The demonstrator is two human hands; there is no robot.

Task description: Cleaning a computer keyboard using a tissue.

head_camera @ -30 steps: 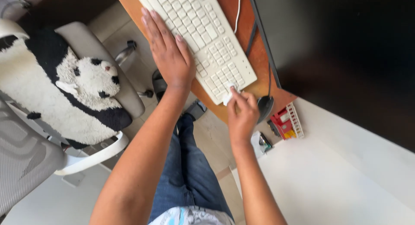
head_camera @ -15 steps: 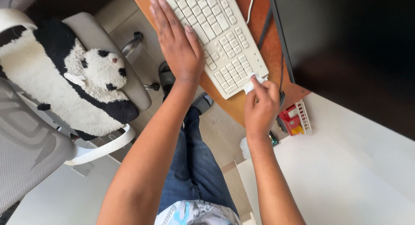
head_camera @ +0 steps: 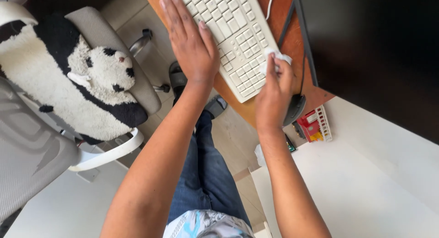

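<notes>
A white keyboard (head_camera: 231,23) lies slanted on a brown wooden desk (head_camera: 281,32). My left hand (head_camera: 190,41) rests flat, fingers together, on the keyboard's left side and front edge. My right hand (head_camera: 274,91) pinches a small white wipe (head_camera: 276,57) and presses it onto the keys at the keyboard's right end.
A dark monitor (head_camera: 375,50) fills the upper right. A black mouse (head_camera: 295,110) sits at the desk corner beside my right hand, and cables (head_camera: 286,23) run behind the keyboard. A grey office chair (head_camera: 96,37) with a black-and-white plush toy (head_camera: 82,87) stands at left. A red rack (head_camera: 313,126) sits on the floor.
My right hand has slid the wipe from the keyboard's near right corner up along the right-end keys. The left hand stays flat on the keyboard.
</notes>
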